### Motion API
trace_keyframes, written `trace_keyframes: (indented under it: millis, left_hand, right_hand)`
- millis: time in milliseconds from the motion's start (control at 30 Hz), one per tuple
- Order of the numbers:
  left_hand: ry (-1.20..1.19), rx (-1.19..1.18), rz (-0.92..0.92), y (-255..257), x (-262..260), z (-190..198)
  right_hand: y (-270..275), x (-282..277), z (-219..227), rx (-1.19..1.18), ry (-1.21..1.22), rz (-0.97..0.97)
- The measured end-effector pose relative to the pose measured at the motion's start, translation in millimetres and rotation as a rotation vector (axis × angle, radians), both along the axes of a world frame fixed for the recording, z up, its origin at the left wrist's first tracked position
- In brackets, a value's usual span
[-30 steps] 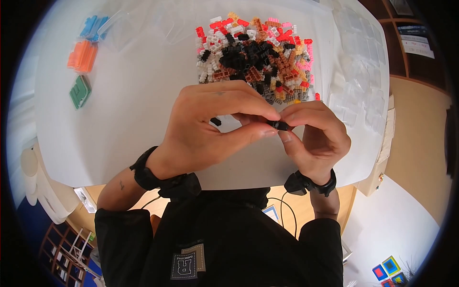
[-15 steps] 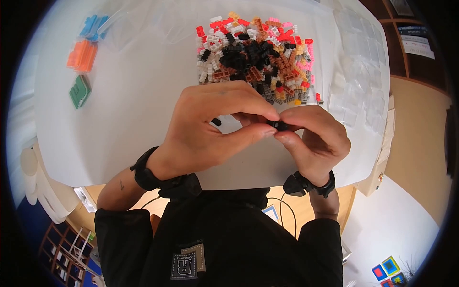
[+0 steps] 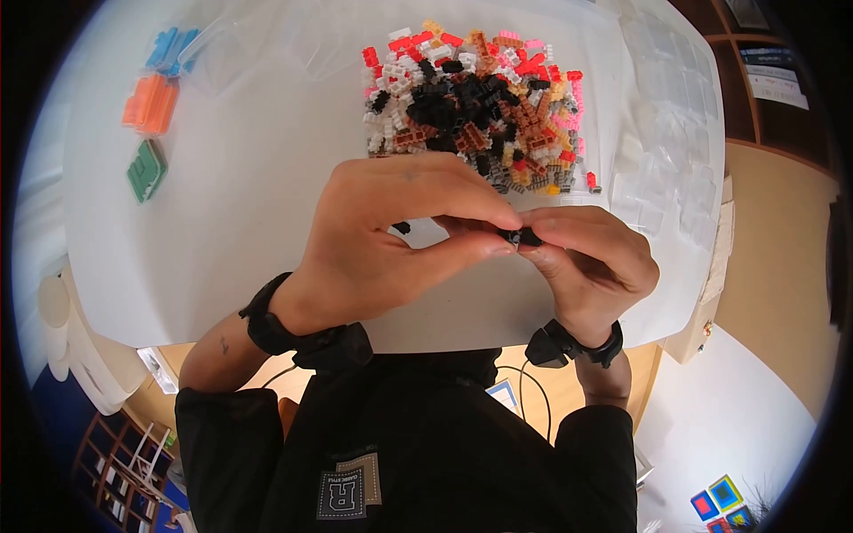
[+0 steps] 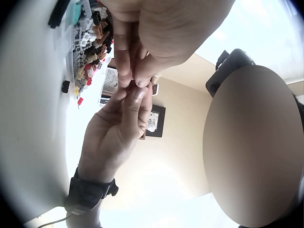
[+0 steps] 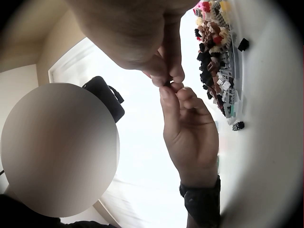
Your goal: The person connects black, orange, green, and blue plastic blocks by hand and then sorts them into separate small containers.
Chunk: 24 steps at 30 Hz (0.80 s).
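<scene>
In the head view, my left hand (image 3: 355, 235) and right hand (image 3: 604, 262) meet fingertip to fingertip over the near part of the table. Between them is a small black toy brick piece (image 3: 530, 237), pinched by thumb and fingers from both sides. Fingers cover most of it, so I cannot tell whether it is one brick or several joined. A loose black brick (image 3: 402, 227) on the table shows through the gap of my left hand. Just beyond the hands lies a large heap of mixed small bricks (image 3: 480, 111), black in the middle.
Clear plastic trays (image 3: 662, 169) line the table's right side. At the left lie a green brick piece (image 3: 147, 171), orange pieces (image 3: 149, 104) and blue pieces (image 3: 171, 51), near transparent plastic (image 3: 267, 40). A red brick (image 3: 592, 179) sits just right of the heap.
My right hand has shifted slightly right and toward me, its fingers lying flatter. The pinched black piece has turned a little and shows differently. My left hand has hardly moved.
</scene>
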<state>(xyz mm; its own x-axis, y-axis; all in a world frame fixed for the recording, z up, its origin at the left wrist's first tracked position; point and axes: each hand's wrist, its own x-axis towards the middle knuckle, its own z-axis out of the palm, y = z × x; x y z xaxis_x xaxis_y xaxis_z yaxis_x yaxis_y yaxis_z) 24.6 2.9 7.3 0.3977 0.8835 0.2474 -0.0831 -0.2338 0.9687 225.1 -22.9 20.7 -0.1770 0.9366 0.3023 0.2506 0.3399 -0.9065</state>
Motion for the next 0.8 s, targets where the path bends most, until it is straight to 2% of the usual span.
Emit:
trace_keyframes:
  millis: [233,800]
  left_hand:
    - [-0.002,0.028,0.02,-1.0,1.4,-0.5]
    - [-0.003,0.028,0.024,-1.0,0.7,-0.3]
  right_hand:
    - [1.0,1.0,-1.2,0.087,-0.014,0.029]
    - [1.7,0.3,-1.1,0.125,-0.051,0.031]
